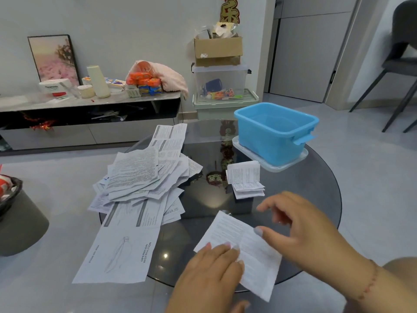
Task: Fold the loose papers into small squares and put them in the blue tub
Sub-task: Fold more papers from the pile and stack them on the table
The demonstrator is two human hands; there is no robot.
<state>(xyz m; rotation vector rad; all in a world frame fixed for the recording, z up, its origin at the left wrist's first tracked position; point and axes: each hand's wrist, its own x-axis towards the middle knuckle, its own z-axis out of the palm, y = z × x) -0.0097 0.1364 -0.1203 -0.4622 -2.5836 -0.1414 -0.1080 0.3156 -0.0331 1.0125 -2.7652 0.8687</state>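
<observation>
Loose pile point(144, 177) at 10 o'clock on table point(203, 199). Left hand point(209, 272) flat, fingers straight, pressing sheet point(246, 249) at 6. Right hand point(300, 229) fingers loosely spread, thumb tip touching sheet. Folded squares point(244, 177) near centre; tub point(274, 129) at 1.

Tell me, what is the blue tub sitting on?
The blue tub stands on a clear plastic lid, which lies on the glass table. The lid's rim shows around the tub's base; its middle is hidden under the tub.

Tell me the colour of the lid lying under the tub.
Clear, whitish plastic lid under the blue tub, in the head view.
</observation>
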